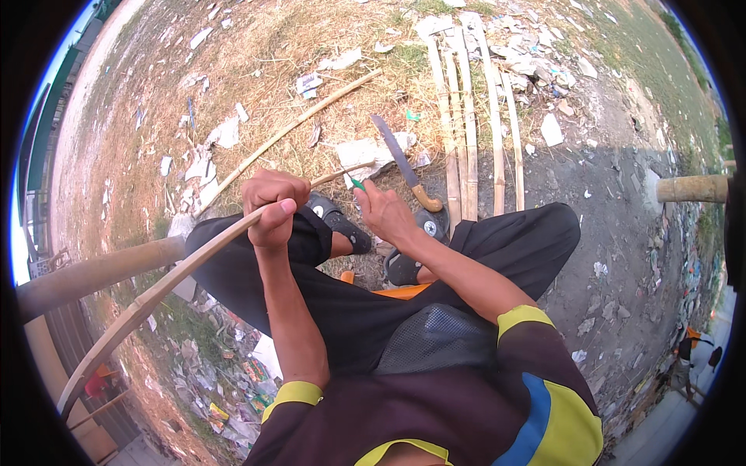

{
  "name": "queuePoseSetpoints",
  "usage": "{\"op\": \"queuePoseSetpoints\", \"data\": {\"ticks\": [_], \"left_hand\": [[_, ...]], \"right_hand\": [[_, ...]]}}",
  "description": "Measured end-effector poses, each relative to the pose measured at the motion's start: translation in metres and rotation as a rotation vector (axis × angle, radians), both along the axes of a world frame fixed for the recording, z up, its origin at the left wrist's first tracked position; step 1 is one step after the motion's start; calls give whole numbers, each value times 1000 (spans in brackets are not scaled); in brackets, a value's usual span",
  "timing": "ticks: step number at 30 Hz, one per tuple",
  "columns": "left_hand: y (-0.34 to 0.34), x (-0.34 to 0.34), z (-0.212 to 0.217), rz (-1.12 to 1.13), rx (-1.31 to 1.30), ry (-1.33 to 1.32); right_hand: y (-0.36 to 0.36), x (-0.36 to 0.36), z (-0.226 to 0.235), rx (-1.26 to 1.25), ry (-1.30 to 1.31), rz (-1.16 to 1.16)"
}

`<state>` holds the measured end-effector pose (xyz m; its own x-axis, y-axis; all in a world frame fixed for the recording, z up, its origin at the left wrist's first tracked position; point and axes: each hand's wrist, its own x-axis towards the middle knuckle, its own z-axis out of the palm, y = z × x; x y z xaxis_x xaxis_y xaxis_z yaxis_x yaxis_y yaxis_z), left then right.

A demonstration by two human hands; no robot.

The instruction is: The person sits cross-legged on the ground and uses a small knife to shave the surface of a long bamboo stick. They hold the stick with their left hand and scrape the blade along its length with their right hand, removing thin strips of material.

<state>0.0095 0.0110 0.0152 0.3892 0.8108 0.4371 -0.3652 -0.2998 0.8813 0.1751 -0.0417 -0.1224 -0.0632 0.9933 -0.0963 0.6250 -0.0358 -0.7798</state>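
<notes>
My left hand [273, 203] is closed around a long bamboo strip [167, 281]. The strip runs from the lower left up past my knuckles, and its thin far end sits close to my other hand. My right hand [386, 213] grips a small green tool [357, 184], mostly hidden by the fingers, beside that far end. I cannot tell whether the tool touches the strip. Just beyond my right hand a handsaw [400, 155] lies on the ground, its wooden handle [427, 199] by my shoe.
Several bamboo lengths [468, 116] lie side by side ahead on the right. A single bamboo piece [291, 124] slants across dry grass ahead. Thick bamboo poles stand out at the left [109, 272] and right [691, 189]. Litter covers the ground; another person [694, 357] is far right.
</notes>
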Motion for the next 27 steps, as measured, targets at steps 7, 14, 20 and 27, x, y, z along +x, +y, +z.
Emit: {"op": "queuePoseSetpoints", "data": {"ticks": [7, 14, 20, 27], "left_hand": [[-2, 5, 2, -96, -25, 30], [1, 4, -1, -12, -18, -34], [-1, -4, -7, 64, -39, -106], [-5, 4, -4, 29, -17, -79]], "right_hand": [[1, 8, -9, -25, -93, -9], [11, 11, -31, 40, -173, -19], [9, 8, -41, -74, -130, -15], [8, 17, -67, -139, -174, -33]]}}
